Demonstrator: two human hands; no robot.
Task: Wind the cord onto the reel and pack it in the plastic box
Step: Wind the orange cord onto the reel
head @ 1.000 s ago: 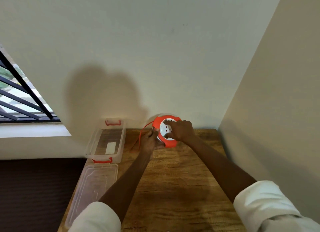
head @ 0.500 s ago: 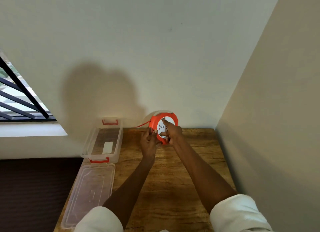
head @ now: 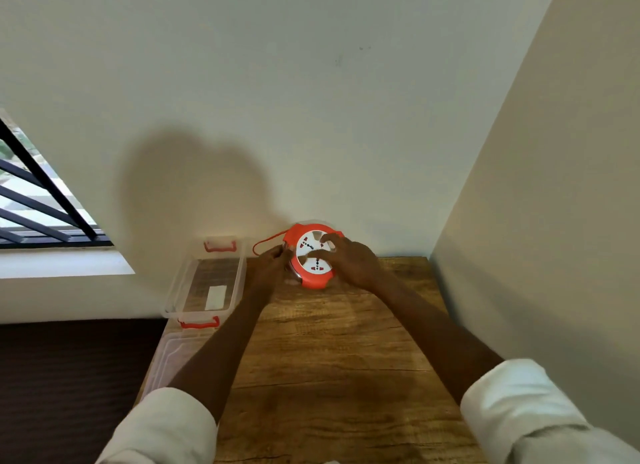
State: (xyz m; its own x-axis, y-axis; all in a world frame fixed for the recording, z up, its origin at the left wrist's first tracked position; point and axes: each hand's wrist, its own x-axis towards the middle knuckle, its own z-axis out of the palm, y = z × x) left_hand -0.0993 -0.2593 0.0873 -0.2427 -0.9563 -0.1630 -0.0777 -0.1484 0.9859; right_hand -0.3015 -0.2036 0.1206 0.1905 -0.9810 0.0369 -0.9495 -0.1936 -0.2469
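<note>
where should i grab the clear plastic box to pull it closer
Take the clear plastic box by its near orange handle, coming from the near side. It lies lengthwise away from you with a handle on each short end, and the near one faces you unobstructed, a ready grip.

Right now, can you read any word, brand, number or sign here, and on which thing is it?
None can be read.
Reel: the white face shows only socket holes, no text.
Box: a white label shows on its bottom, too blurred to read.
</note>
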